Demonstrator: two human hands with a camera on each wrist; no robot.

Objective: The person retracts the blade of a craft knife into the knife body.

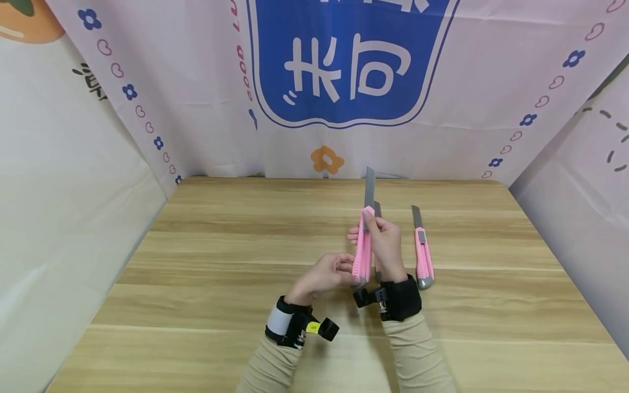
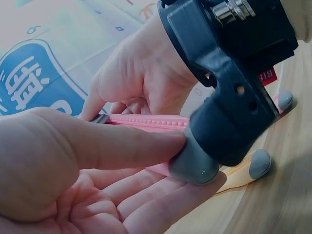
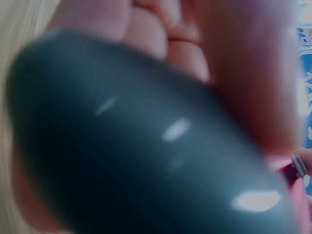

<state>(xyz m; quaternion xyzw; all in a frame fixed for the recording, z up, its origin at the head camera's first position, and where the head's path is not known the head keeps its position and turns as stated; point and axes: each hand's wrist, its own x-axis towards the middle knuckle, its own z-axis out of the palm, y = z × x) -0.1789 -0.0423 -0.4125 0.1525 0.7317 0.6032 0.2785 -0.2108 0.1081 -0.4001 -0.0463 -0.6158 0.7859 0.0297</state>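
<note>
A pink utility knife (image 1: pixel 362 256) with its long grey blade slid out is held above the table, blade pointing away. My right hand (image 1: pixel 388 245) grips it near the blade end, thumb at the slider. With thumb and fingers, my left hand (image 1: pixel 326 273) pinches the lower end; the left wrist view shows the thumb beside the grey end cap (image 2: pixel 197 163). In the right wrist view that cap, blurred, fills most of the picture. Partly hidden behind my right hand lies a second utility knife, its orange-yellow handle (image 2: pixel 239 173) showing in the left wrist view.
Another pink utility knife (image 1: pixel 423 256) lies on the wooden table (image 1: pixel 221 245) right of my right hand, its blade out and pointing away. Printed cloth (image 1: pixel 211 136) hangs behind the table, with white cloth at both sides.
</note>
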